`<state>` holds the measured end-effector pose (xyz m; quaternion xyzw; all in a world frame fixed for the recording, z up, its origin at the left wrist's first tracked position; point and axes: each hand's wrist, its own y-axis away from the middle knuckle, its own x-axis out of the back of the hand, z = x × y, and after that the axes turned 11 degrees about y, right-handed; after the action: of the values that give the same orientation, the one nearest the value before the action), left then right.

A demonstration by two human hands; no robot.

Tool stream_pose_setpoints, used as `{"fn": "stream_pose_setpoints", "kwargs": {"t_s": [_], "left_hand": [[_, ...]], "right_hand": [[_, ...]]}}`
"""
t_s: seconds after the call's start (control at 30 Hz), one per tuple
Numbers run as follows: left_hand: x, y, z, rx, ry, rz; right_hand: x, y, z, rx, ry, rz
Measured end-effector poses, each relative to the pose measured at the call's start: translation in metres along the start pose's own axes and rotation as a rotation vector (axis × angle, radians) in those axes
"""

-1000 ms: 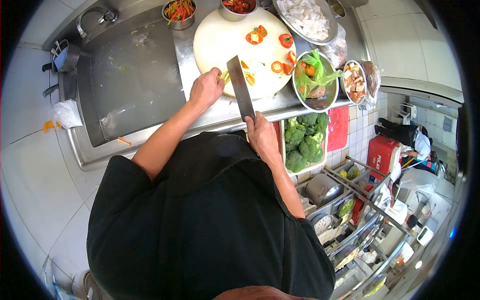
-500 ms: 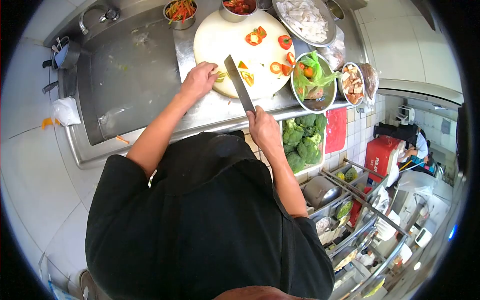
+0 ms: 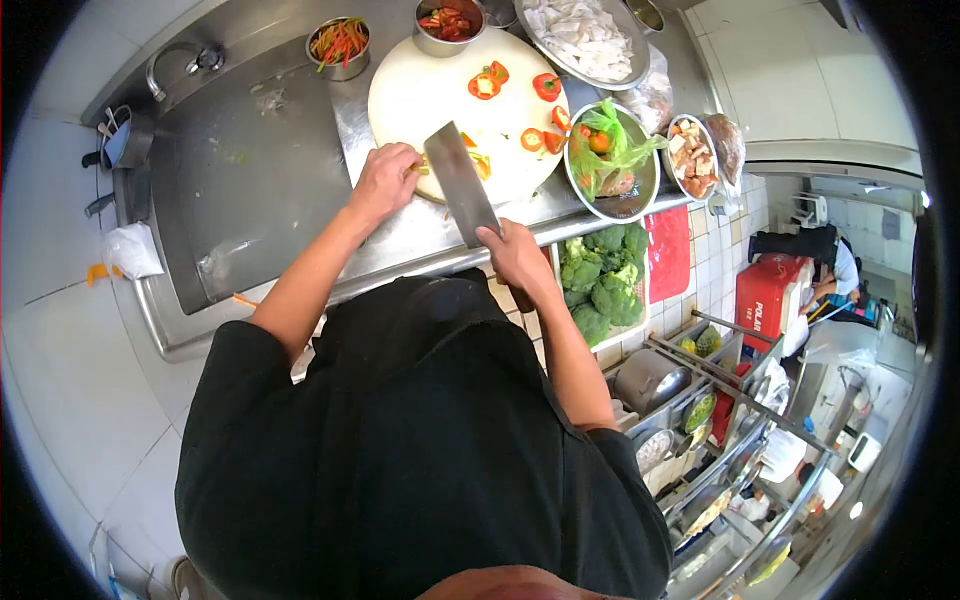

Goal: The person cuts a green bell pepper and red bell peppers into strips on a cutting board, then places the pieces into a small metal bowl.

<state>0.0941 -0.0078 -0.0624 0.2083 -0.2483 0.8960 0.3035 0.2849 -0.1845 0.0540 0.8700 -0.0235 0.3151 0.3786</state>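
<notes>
My right hand [image 3: 515,258] is wrapped round the handle of a cleaver [image 3: 462,188]. Its broad blade lies flat-side up over the near part of the round white cutting board [image 3: 405,95]. My left hand [image 3: 386,182] is closed at the board's near left edge, its fingertips on yellow-green pepper strips [image 3: 423,166], partly hidden by the fingers. Yellow pepper pieces [image 3: 482,164] show just right of the blade. Farther over on the board are red pepper rings [image 3: 484,87], a red pepper end [image 3: 547,87] and more cut red pieces [image 3: 553,143].
A steel sink [image 3: 250,190] is on the left. Bowls of pepper strips [image 3: 340,45] and chopped red pieces [image 3: 450,24] stand behind the board. A colander [image 3: 640,200] with a green bag, a bowl of cubes [image 3: 693,158] and a white-strip tray [image 3: 585,40] are right. Broccoli [image 3: 605,275] sits below.
The cleaver has turned from edge-on to showing its broad side, and my right hand has shifted on the handle. My left fingers have closed in on the pepper strips. The whole view has shifted slightly.
</notes>
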Motion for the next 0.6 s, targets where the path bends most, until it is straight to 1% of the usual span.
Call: {"fn": "stream_pose_setpoints", "kwargs": {"t_s": [0.03, 0.07, 0.13, 0.17, 0.23, 0.27, 0.3, 0.4, 0.43, 0.53, 0.6], "left_hand": [[-0.005, -0.002, 0.004, 0.031, 0.015, -0.003], [-0.016, -0.005, 0.006, -0.003, 0.056, 0.02], [-0.038, -0.02, 0.015, -0.046, 0.038, 0.037], [-0.058, -0.023, 0.013, -0.034, -0.108, 0.029], [-0.077, -0.033, 0.021, 0.017, -0.117, -0.02], [-0.085, -0.037, 0.025, 0.039, -0.122, -0.045], [-0.087, -0.04, 0.032, 0.065, -0.052, -0.064], [-0.101, -0.042, 0.045, 0.086, -0.016, -0.012], [-0.106, -0.044, 0.046, 0.071, 0.014, 0.071], [-0.117, -0.048, 0.049, 0.167, 0.134, 0.21], [-0.115, -0.052, 0.048, 0.126, 0.135, 0.291]], "right_hand": [[0.003, 0.004, 0.009, 0.0, -0.098, 0.005], [0.005, 0.008, 0.024, -0.003, -0.217, 0.012], [0.004, 0.014, 0.062, -0.011, -0.45, 0.022], [0.002, 0.014, 0.079, -0.041, -0.501, 0.015], [0.0, 0.013, 0.103, -0.101, -0.607, 0.016], [-0.002, 0.011, 0.11, -0.12, -0.618, 0.004], [-0.006, 0.007, 0.112, -0.128, -0.656, -0.029], [-0.017, -0.008, 0.106, -0.092, -0.699, -0.146], [-0.019, -0.013, 0.097, -0.069, -0.694, -0.171], [-0.022, -0.025, 0.081, 0.006, -0.629, -0.214], [-0.015, -0.029, 0.071, 0.049, -0.577, -0.222]]}}
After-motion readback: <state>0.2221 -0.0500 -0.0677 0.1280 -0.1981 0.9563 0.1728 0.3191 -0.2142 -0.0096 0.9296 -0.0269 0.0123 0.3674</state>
